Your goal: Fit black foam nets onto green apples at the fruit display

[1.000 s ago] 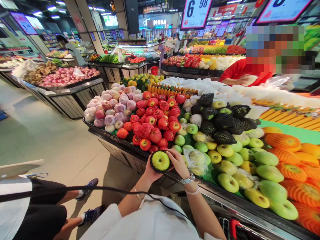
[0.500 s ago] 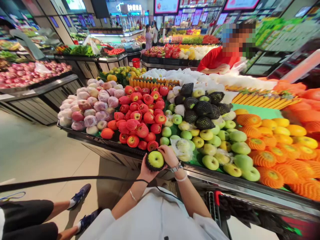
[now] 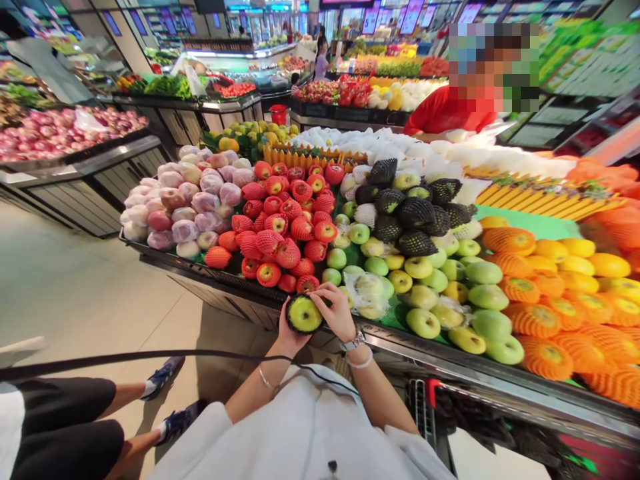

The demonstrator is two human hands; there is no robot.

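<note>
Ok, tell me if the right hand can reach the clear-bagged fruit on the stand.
Probably yes: the right hand is close beside the clear-bagged fruit, and nothing visible blocks the way.

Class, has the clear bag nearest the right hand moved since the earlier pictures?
No. The whole view shifts, but the clear bag beside the right hand keeps its place, lower left of the same yellow fruit.

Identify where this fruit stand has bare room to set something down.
Bare green mat shows between the yellow fence and the orange fruit, with a sliver beside the bagged fruit. Red-netted apples and black-netted fruit are crowded.
</note>
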